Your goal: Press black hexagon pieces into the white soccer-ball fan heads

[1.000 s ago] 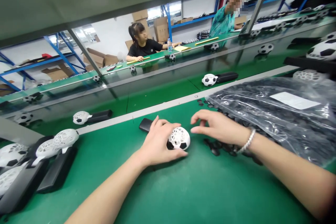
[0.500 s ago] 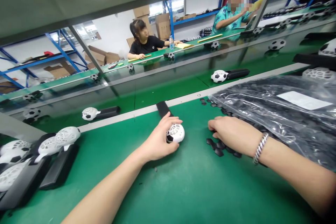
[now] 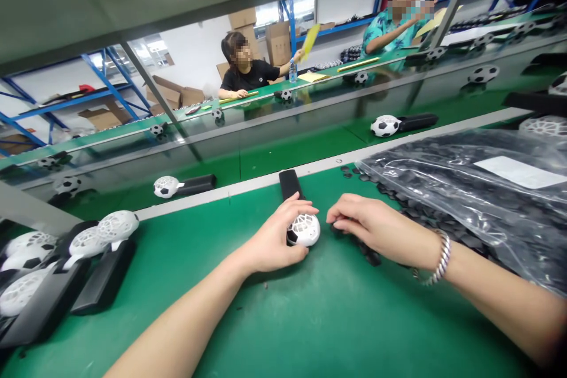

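My left hand (image 3: 274, 237) is closed round a white openwork soccer-ball shell (image 3: 309, 228), its fingers on top and its thumb at the near side. From the shell's far side a black handle (image 3: 290, 184) reaches to the bench edge; the palm side of the shell is hidden. Just right of it, my right hand (image 3: 370, 218) pinches a small black piece (image 3: 335, 226) between thumb and fingers. Loose black pieces (image 3: 372, 256) lie beneath that hand, partly covered by it.
A clear plastic bag (image 3: 425, 171) of black pieces lies at the right. Ball-and-handle units (image 3: 104, 274) are piled at the left. More units (image 3: 385, 126) lie on the green conveyor (image 3: 266, 156) beyond. Two people (image 3: 250, 74) sit across the line, behind metal posts (image 3: 150, 82).
My right hand has moved left from the loose pieces toward the shell, a black piece at its fingertips. My left hand keeps its hold. A person opposite has raised a yellow sheet.
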A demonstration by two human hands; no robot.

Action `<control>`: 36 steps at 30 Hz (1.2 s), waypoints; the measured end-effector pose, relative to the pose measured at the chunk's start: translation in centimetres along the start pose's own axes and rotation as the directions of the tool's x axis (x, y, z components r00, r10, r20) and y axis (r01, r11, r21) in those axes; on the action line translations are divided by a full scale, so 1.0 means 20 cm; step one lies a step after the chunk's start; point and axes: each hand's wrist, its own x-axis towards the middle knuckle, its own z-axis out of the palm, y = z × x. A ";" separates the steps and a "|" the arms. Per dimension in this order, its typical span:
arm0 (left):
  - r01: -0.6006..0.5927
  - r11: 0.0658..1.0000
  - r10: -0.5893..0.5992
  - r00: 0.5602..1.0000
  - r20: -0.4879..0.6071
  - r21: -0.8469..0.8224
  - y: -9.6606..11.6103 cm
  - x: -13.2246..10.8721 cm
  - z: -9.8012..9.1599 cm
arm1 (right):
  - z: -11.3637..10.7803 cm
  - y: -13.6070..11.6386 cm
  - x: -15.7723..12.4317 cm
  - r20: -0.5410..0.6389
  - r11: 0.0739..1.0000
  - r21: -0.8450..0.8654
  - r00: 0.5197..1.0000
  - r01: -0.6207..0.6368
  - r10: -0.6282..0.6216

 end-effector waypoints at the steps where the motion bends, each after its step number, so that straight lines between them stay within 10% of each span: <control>1: -0.003 1.000 0.003 1.000 -0.001 0.000 0.00 0.00 0.00 | 0.00 0.00 0.00 0.004 1.000 0.000 1.000 0.001 -0.001; 16: -0.026 1.000 0.026 1.000 0.007 0.001 0.00 0.00 0.00 | 0.08 -0.02 0.02 0.022 0.978 -0.146 0.987 -0.152 0.157; 24: -0.044 0.999 0.044 0.999 0.012 -0.031 -0.01 -0.01 -0.01 | 0.01 -0.04 0.01 0.080 0.971 0.193 0.989 -0.141 0.128; 36: -0.079 0.993 0.078 0.997 -0.009 -0.085 -0.04 0.01 0.00 | 0.07 -0.08 0.00 -0.123 0.940 0.139 0.947 0.311 -0.296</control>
